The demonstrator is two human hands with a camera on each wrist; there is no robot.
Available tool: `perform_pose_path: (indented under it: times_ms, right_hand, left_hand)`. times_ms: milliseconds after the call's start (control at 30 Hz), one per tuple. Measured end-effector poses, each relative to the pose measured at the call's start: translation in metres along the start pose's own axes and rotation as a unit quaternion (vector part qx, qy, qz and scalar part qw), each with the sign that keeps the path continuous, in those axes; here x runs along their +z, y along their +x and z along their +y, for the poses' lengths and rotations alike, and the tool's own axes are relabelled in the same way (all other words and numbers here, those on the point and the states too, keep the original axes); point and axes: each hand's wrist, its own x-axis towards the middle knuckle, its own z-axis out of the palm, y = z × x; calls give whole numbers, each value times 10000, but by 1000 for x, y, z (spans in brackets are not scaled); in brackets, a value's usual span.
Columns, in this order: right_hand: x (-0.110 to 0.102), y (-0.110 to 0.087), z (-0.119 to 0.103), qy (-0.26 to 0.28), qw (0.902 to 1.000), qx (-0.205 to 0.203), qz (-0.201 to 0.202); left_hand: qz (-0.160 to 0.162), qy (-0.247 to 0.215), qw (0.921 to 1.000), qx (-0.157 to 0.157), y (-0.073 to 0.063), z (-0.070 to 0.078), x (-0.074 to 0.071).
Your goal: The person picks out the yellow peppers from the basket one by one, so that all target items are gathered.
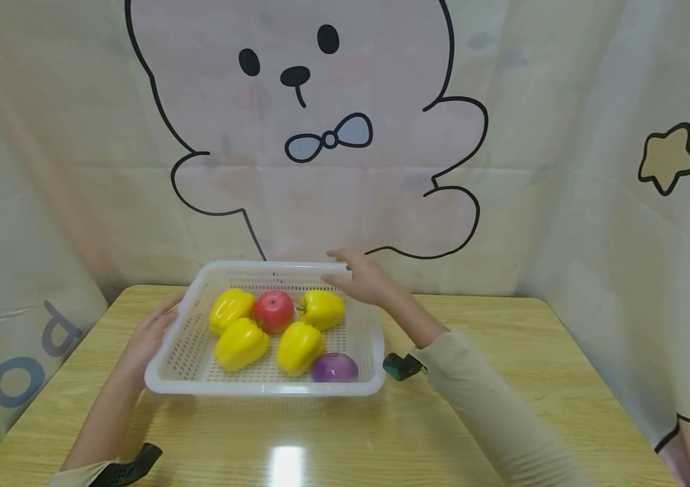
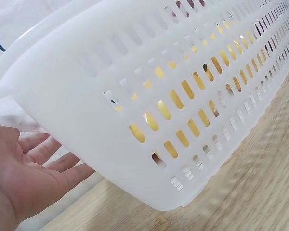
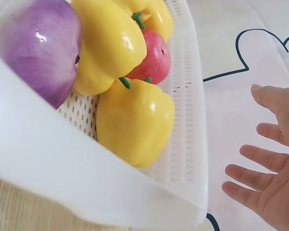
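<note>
A white perforated plastic basket [image 1: 266, 388] stands on the table with several yellow bell peppers [image 1: 242, 343], a round red fruit [image 1: 274, 311] and a purple onion-like vegetable [image 1: 335, 367] inside. My left hand [image 1: 149, 340] lies along the basket's left side. In the left wrist view its extended fingers [image 2: 67, 161] reach past the edge under the rim; whether they press on the wall I cannot tell. Over the far right corner, my right hand [image 1: 364, 277] hovers with fingers spread. The right wrist view shows that hand [image 3: 274, 163] holding nothing, apart from the basket rim [image 3: 198, 120].
The light wooden table [image 1: 473, 338] reaches past the basket on both sides and toward me. Right behind it hangs a curtain [image 1: 333, 203] with a cartoon bear, and more printed cloth [image 1: 625, 223] encloses the sides. Black wrist devices [image 1: 402, 366] sit on both forearms.
</note>
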Motion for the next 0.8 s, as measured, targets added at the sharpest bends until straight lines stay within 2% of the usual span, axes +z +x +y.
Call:
perform_pose_path:
  times_ms: [267, 467, 800]
  right_hand:
    - [12, 7, 5, 334, 9994, -5, 23]
    - [23, 10, 5, 658, 9974, 294, -28]
    - [37, 14, 5, 1325, 9900, 483, 20]
  left_hand:
    - [86, 167, 9998, -73, 1, -1, -1]
    - [66, 217, 9997, -3, 0, 0, 0]
    - [94, 234, 9997, -2, 0, 0, 0]
